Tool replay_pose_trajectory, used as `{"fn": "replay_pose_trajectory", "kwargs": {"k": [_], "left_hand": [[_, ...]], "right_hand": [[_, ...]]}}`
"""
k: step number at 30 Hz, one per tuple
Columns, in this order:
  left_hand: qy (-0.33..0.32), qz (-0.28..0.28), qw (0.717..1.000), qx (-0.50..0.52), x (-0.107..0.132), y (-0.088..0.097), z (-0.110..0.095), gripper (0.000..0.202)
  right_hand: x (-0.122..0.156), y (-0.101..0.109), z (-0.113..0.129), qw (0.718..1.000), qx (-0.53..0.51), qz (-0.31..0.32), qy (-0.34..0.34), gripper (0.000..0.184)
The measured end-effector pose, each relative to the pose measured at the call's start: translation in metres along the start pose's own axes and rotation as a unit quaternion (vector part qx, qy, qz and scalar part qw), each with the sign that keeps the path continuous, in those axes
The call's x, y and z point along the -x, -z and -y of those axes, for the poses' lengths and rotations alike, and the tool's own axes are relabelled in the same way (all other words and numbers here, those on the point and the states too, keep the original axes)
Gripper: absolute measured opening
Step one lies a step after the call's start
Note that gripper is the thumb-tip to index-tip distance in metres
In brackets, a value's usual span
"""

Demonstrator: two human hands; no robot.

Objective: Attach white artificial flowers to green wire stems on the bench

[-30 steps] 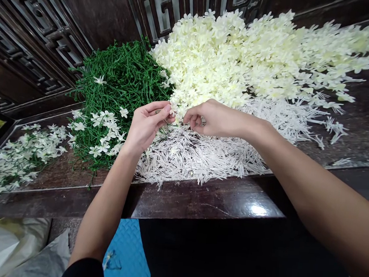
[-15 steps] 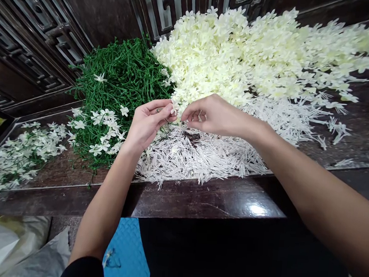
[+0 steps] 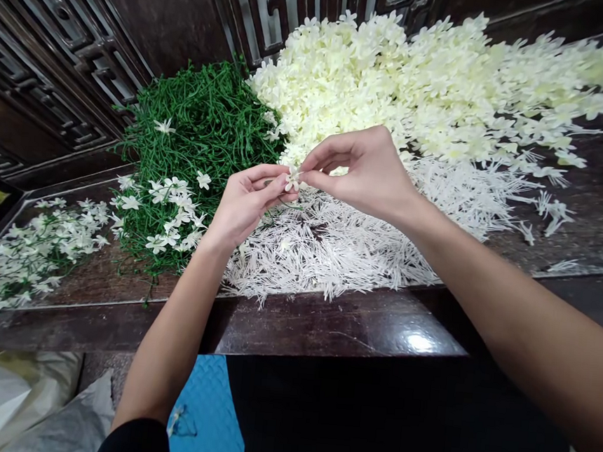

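My left hand [image 3: 254, 197] pinches a small white artificial flower [image 3: 293, 178] between thumb and fingertips, its petals facing right. My right hand [image 3: 362, 171] meets it there, thumb and forefinger closed at the flower's centre on a thin white stamen piece, mostly hidden by the fingertips. Below both hands spreads a heap of thin white stamen pieces [image 3: 331, 250]. Just behind them rises a big pile of loose cream-white blossoms [image 3: 356, 83]. To the left lies a mound of green plastic stems [image 3: 200, 112], with several assembled white flowers [image 3: 170, 214] on its near side.
More white flowers on green stems [image 3: 34, 259] lie at the far left of the dark wooden bench [image 3: 324, 326]. A carved wooden backrest [image 3: 156, 16] stands behind. Pale sacks [image 3: 43, 407] and a blue stool-like surface [image 3: 211, 408] are below the front edge.
My right hand has moved up and closed its fingertips onto the flower's centre. My left hand has shifted slightly right with the flower.
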State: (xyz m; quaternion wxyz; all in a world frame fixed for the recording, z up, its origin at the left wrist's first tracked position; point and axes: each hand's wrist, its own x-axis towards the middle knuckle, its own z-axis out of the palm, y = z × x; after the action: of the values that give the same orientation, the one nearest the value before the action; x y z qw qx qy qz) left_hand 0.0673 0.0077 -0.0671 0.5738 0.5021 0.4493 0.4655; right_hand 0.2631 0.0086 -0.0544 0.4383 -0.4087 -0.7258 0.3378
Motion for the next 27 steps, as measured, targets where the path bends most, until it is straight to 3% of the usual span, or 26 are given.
{"fn": "replay_pose_trajectory", "kwargs": {"k": [8, 13, 27], "left_hand": [[-0.008, -0.002, 1.0, -0.021, 0.0, -0.0004, 0.0, 0.007], [-0.019, -0.001, 1.0, -0.013, -0.0013, 0.001, 0.001, 0.008], [-0.043, 0.022, 0.999, 0.008, -0.0032, 0.0045, 0.0043, 0.012]], "right_hand": [[0.0011, -0.001, 0.0021, 0.999, 0.014, -0.017, 0.03, 0.006], [0.0019, -0.0026, 0.0034, 1.0, 0.025, -0.018, 0.002, 0.007], [0.0015, -0.0043, 0.0016, 0.999, 0.022, 0.008, 0.029, 0.013]]}}
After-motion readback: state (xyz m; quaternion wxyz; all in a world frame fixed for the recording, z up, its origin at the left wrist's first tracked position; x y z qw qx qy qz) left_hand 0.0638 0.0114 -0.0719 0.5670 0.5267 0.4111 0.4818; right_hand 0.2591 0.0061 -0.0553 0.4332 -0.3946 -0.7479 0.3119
